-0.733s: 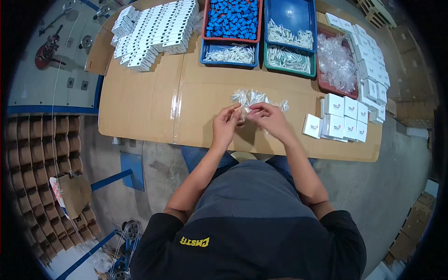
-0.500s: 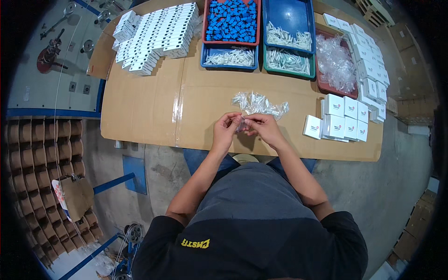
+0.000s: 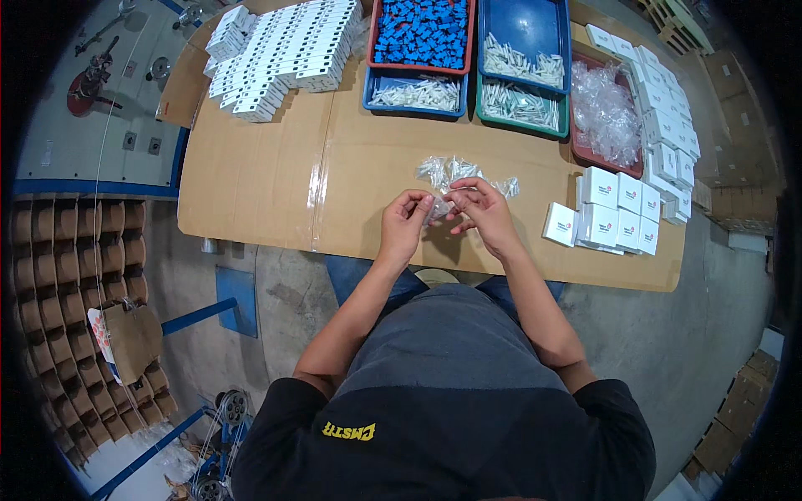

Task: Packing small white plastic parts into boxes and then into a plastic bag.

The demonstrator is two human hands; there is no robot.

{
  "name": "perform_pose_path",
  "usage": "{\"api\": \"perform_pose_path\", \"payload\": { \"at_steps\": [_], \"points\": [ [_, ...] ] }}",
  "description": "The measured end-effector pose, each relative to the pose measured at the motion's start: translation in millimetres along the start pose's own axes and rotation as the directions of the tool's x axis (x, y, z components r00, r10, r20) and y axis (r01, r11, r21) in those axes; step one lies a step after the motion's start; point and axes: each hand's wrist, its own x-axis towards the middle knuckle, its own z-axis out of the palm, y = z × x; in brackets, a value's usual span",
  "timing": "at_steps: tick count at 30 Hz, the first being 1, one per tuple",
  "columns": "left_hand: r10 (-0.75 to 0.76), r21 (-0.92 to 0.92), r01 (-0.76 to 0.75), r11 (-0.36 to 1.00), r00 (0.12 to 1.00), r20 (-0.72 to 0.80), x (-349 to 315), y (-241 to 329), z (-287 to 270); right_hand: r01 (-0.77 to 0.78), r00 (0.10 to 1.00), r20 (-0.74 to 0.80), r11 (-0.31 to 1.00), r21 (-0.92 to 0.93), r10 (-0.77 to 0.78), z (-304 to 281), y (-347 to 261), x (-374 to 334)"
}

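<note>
Close to the front edge of the cardboard-covered table, my left hand (image 3: 405,224) pinches a small clear plastic bag (image 3: 439,210) between thumb and fingers. My right hand (image 3: 486,219) meets the bag from the other side; its thumb and forefinger are closed at the bag's upper edge, and the other fingers are curled loosely below. What the bag contains is too small to make out. Just beyond my hands lies a pile of clear bags (image 3: 455,169) with small white pieces inside, partly covered by my right fingers.
Farther back stand a red tray (image 3: 420,68) of blue plugs, blue and green trays (image 3: 522,127) of white pieces, and a red tray (image 3: 603,165) of clear bags. White boxes (image 3: 600,225) are stacked at right, more white boxes (image 3: 284,54) at far left. Cardboard (image 3: 251,192) covers the table.
My right hand has moved slightly right and up, its fingers more spread. More of the clear bag now shows between my hands. The view has shifted a little.
</note>
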Motion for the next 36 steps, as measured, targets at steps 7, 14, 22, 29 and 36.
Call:
{"api": "perform_pose_path", "payload": {
  "at_steps": [7, 14, 22, 29, 36],
  "points": [
    [0.022, 0.014, -0.022, 1.0, 0.999, -0.026, 0.1, -1.0, -0.1, 0.001, 0.995, 0.101, 0.974, -0.229, 0.023, -12.5, -6.5, 1.4],
    [-0.067, -0.098, 0.068, 0.993, 0.998, 0.016, -2.6, 0.0, 3.4, -0.08, 0.988, 0.109, 0.973, -0.216, 0.105, -14.7, -8.7, 3.8],
    [-0.016, -0.06, 0.015, 0.998, 1.0, -0.005, -0.4, -2.0, -2.0, 0.02, 0.997, 0.077, 0.946, -0.324, 0.005, -13.2, 3.1, 12.8],
    [-0.086, -0.084, 0.074, 0.994, 0.985, -0.147, 2.8, -13.1, -26.7, 0.181, 0.975, -0.082, 0.955, -0.235, -0.205, -34.9, -29.7, 99.1],
    [-0.096, -0.231, 0.046, 0.972, 0.972, -0.212, 1.1, -8.7, -21.8, 0.176, 0.979, -0.052, 0.941, -0.288, -0.199, -14.6, -41.3, 133.1]
  ]
}}
